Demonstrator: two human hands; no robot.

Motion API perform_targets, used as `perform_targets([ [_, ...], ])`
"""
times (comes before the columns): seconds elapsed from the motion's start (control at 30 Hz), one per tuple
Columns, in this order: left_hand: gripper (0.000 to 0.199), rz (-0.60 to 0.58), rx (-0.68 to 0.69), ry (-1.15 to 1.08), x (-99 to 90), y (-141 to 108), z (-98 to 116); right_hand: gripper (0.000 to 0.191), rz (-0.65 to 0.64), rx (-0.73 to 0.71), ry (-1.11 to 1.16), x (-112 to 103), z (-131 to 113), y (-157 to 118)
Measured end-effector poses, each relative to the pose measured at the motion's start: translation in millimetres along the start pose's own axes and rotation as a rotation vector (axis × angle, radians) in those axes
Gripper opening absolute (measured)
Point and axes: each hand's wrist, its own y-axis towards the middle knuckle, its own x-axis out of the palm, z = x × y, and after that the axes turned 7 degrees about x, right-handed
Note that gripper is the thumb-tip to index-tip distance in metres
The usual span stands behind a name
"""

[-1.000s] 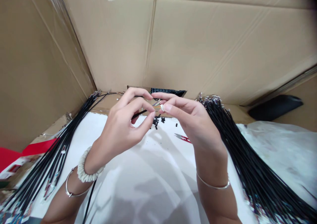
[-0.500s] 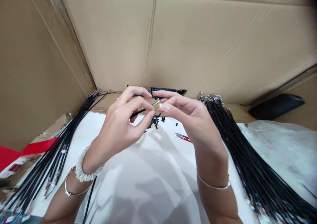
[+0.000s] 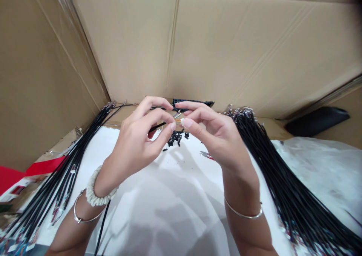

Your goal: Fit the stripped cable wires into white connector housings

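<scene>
Between my left hand's [image 3: 147, 135] thumb and fingers is a black cable [image 3: 157, 127], its lower length hanging past my wrist. Thin coloured wires [image 3: 177, 116] come out of the cable's end and cross the gap between my hands. My right hand [image 3: 217, 135] pinches a small white connector [image 3: 182, 122] at the wires' far end, between thumb and fingertips. Below my fingers, short black tube pieces [image 3: 175, 138] lie in a loose pile on the white table. Red-handled snips [image 3: 207, 155] are partly hidden behind my right hand.
Bundles of black cables lie to the left [image 3: 82, 143] and right [image 3: 271, 173]. Cardboard walls [image 3: 226, 52] rise behind and at the sides. A black case-like object [image 3: 316, 122] and clear plastic sheeting [image 3: 333, 173] are at the right. A dark tray [image 3: 195, 104] sits at the back.
Both hands stay nearly in place, with small finger shifts around the wires and connector. My right hand now covers more of the snips.
</scene>
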Motion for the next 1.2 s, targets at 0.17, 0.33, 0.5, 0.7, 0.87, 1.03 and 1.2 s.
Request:
perform_targets([
  [0.17, 0.007, 0.021, 0.001, 0.011, 0.1, -0.4, 0.5, 0.017, 0.017, -0.028, -0.024, 3.4, 1.1, -0.1],
  [0.33, 0.006, 0.045, 0.015, 0.012, 0.4, -1.0, 1.3, 0.017, 0.022, -0.033, 0.014, 5.6, 1.9, 0.4],
  [0.5, 0.006, 0.078, 0.04, 0.03, 3.1, -2.6, 0.7, 0.014, 0.009, -0.022, 0.063, 8.6, 1.4, -0.2],
  [0.7, 0.008, 0.117, 0.052, 0.027, 4.9, -2.2, 0.1, 0.013, 0.027, -0.06, 0.085, 11.3, 1.0, -2.0],
  [0.87, 0.007, 0.131, 0.06, 0.018, 3.5, -1.0, 0.3, 0.013, 0.046, -0.046, 0.141, 13.2, 0.7, -0.8],
  [1.03, 0.005, 0.126, 0.079, -0.034, 5.3, -0.4, 2.0, 0.007, 0.19, -0.02, 0.248, 16.5, 3.5, 3.2],
  [1.2, 0.006, 0.098, 0.07, -0.09, 7.0, -0.4, 2.8, 0.005, 0.136, 0.028, 0.308, 15.9, 6.1, 6.2],
])
